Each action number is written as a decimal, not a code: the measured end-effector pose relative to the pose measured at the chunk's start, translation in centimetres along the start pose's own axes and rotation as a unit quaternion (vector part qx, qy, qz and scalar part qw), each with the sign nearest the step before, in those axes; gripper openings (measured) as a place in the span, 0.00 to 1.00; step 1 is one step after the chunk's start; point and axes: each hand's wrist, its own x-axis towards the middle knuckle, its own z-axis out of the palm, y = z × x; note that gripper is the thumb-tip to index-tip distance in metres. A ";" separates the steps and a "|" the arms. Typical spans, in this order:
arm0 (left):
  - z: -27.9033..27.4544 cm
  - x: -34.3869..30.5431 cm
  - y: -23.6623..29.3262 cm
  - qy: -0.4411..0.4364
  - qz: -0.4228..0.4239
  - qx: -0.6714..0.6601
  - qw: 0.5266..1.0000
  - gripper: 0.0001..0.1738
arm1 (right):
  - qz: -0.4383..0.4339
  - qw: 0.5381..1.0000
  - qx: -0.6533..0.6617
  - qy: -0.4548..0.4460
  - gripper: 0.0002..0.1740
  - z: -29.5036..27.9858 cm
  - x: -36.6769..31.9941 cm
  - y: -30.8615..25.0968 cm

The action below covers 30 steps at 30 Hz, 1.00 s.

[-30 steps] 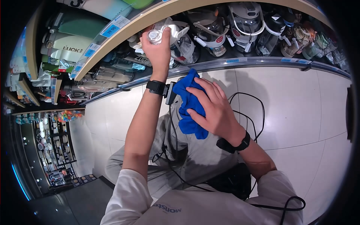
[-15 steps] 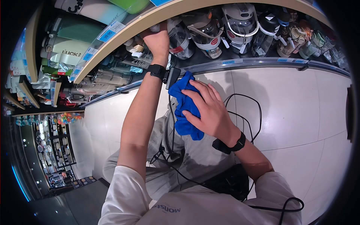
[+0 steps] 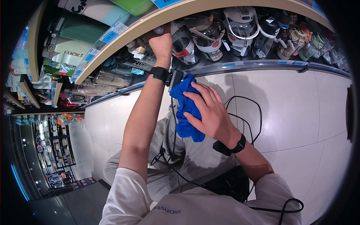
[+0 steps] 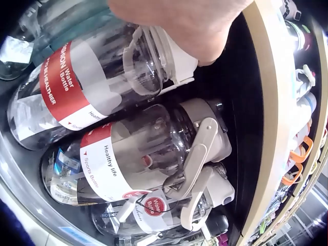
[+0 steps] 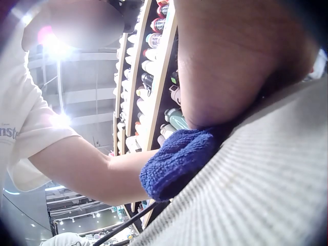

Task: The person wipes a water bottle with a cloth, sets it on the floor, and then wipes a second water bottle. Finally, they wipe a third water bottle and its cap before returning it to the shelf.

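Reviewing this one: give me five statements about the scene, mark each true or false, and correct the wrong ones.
1. The right hand rests on a blue cloth. True.
2. The left hand lies on the cloth too. False: it reaches in below the pale shelf edge.
3. A black strap circles the left wrist. True.
4. In the left wrist view, the bottle nearest that hand has a green label. False: its label is red and white.
5. The floor is pale tile. True.
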 end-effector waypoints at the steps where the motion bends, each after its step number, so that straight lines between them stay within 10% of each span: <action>1: -0.2 -0.1 0.5 -0.015 -0.028 -0.004 0.999 0.41 | 0.000 1.000 -0.001 0.001 0.31 0.0 0.0 0.0; 23: -5.0 -1.7 7.3 -0.076 -0.085 0.116 0.987 0.35 | -0.001 1.000 -0.014 0.000 0.30 0.0 -0.2 0.0; 30: -6.5 -4.1 9.6 -0.131 0.108 0.122 0.978 0.26 | -0.006 1.000 -0.014 0.002 0.31 0.1 -0.3 0.1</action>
